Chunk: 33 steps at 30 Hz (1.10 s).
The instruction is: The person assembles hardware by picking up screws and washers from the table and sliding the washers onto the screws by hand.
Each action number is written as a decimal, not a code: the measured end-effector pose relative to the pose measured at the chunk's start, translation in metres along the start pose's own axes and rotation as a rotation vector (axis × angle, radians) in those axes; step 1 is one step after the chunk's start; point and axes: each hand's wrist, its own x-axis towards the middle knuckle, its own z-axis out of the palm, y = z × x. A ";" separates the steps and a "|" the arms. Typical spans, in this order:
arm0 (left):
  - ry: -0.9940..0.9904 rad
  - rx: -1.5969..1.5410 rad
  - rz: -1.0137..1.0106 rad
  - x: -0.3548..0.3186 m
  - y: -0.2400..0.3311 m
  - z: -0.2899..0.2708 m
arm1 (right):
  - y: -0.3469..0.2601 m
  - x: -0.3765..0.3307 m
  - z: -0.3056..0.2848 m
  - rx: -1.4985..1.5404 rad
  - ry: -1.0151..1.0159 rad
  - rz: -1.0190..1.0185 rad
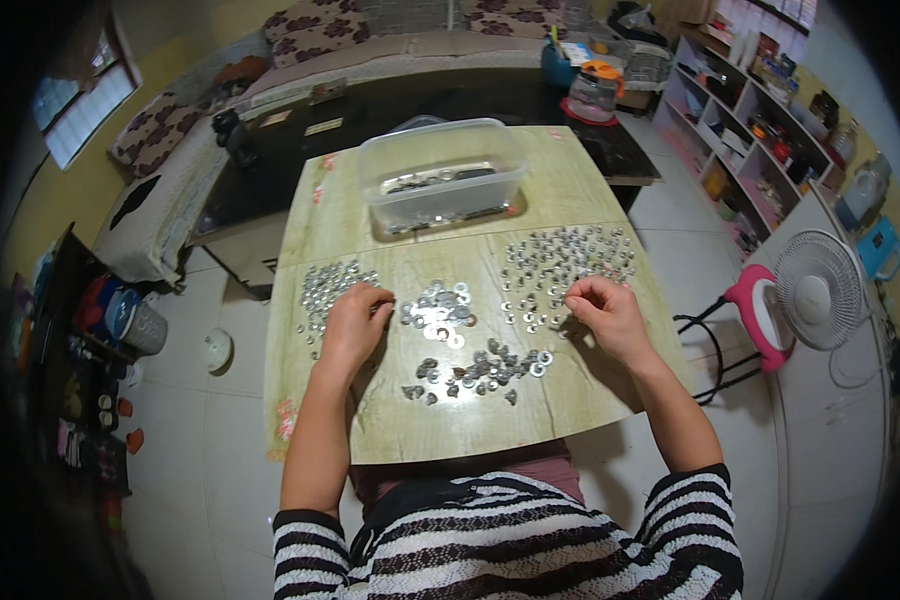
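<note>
Two bare forearms come in from the near edge over a pale wood-patterned counter [390, 420]. Nearest the person, between the two hands, a loose scatter of small metal washers [480, 372] runs left to right, its long axis across the counter; neither hand touches it.

The left hand [353, 322] rests knuckles up with fingers curled down, its fingertips at the near right edge of the left washer patch [328, 288]. Whether it pinches a washer cannot be told. Just to its right, apart from it, sits a compact middle heap of washers [438, 312]; the left hand is clearly the nearer to it.

The right hand [602, 310] is loosely curled, its fingertips on the near edge of the wide right spread of washers [565, 265], which stretches away to the far left of that hand. A pinch there cannot be confirmed.

Farther off, mid-counter, stands a clear plastic tub [442, 175] with more metal pieces at its bottom.
</note>
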 end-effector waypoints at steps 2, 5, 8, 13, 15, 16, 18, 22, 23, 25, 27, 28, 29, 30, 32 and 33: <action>0.002 -0.048 -0.038 0.001 0.001 0.000 | 0.000 -0.008 -0.009 -0.120 0.053 -0.034; 0.030 -0.006 0.008 0.000 -0.002 0.002 | -0.001 -0.023 -0.022 -0.483 0.148 -0.232; 0.027 -0.007 0.005 -0.001 0.000 0.000 | 0.002 -0.037 -0.033 -0.669 0.213 -0.294; 0.036 -0.063 -0.048 0.000 0.005 0.001 | 0.021 -0.051 -0.048 -1.069 0.234 -0.475; 0.042 -0.067 -0.054 0.000 0.004 0.001 | 0.024 -0.055 -0.051 -1.175 0.168 -0.509; 0.040 -0.070 -0.051 0.000 0.005 0.001 | 0.026 -0.055 -0.052 -1.178 0.170 -0.506; 0.059 -0.078 -0.042 0.000 0.006 0.001 | 0.029 -0.056 -0.053 -1.174 0.171 -0.608; 0.061 -0.058 -0.019 0.000 0.010 0.000 | 0.029 -0.058 -0.054 -1.177 0.152 -0.596; 0.059 -0.059 -0.018 0.000 0.010 0.001 | 0.029 -0.058 -0.054 -1.169 0.148 -0.604; 0.057 -0.039 -0.009 0.000 0.009 0.002 | 0.028 -0.057 -0.055 -1.162 0.144 -0.613; 0.056 -0.045 -0.014 0.000 0.009 0.003 | 0.024 -0.057 -0.053 -1.122 0.086 -0.612; 0.056 -0.050 -0.019 0.000 0.009 0.003 | 0.024 -0.057 -0.053 -1.122 0.086 -0.611; 0.055 -0.051 -0.020 -0.001 0.008 0.004 | 0.024 -0.057 -0.052 -1.109 0.077 -0.624; 0.062 -0.053 -0.011 -0.001 0.006 0.005 | 0.024 -0.057 -0.051 -1.095 0.068 -0.637; 0.067 -0.056 -0.006 -0.001 0.004 0.005 | 0.023 -0.056 -0.049 -1.086 0.061 -0.617; 0.064 -0.048 -0.003 -0.001 0.007 0.004 | 0.022 -0.056 -0.050 -1.072 0.062 -0.598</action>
